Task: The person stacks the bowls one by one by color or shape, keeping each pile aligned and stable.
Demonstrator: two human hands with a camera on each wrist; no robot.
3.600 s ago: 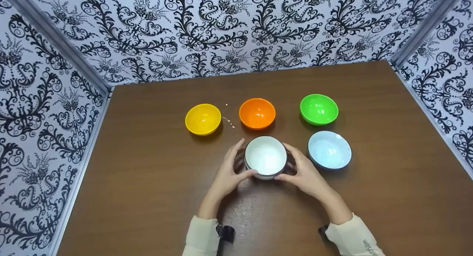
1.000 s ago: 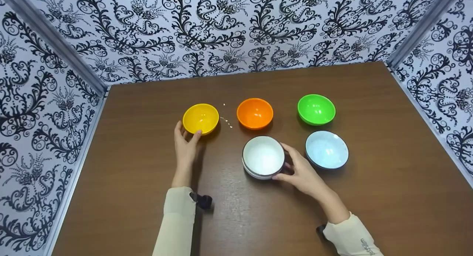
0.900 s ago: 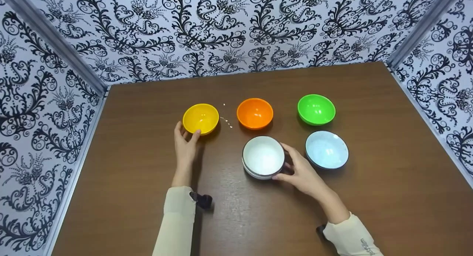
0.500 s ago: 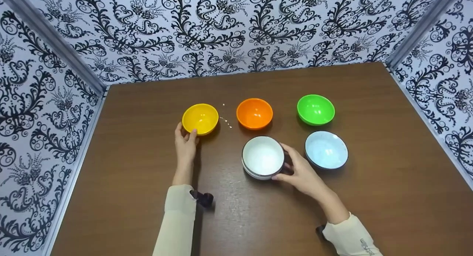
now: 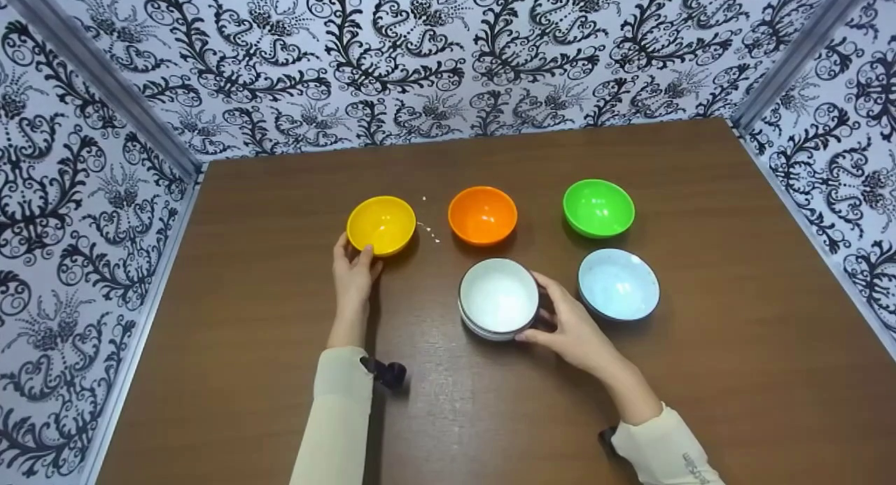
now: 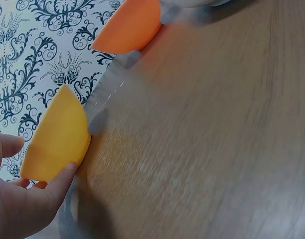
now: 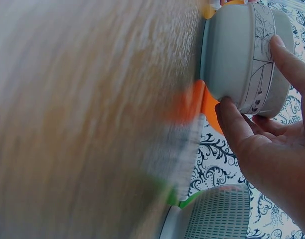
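My left hand (image 5: 352, 280) grips the yellow bowl (image 5: 382, 222) by its near left side, thumb at the front and fingers on the left. In the left wrist view the yellow bowl (image 6: 59, 134) sits between thumb and fingers. My right hand (image 5: 572, 324) holds the right side of two stacked white bowls (image 5: 499, 296) with dark rims. From the right wrist, the stacked bowls (image 7: 242, 55) show a band of plant drawings, with thumb and fingers around them. Fingers behind the bowls are partly hidden.
Behind the stack stands an orange bowl (image 5: 483, 215). A green bowl (image 5: 598, 208) is at the back right, with a pale blue bowl (image 5: 619, 285) in front of it. Small white specks (image 5: 429, 232) lie between the yellow and orange bowls. Patterned walls (image 5: 420, 58) border the brown table (image 5: 245, 317).
My left hand has left the white stack and moved left to the yellow bowl. Over the last second its thumb has slid slightly left. The right hand has stayed on the stack.
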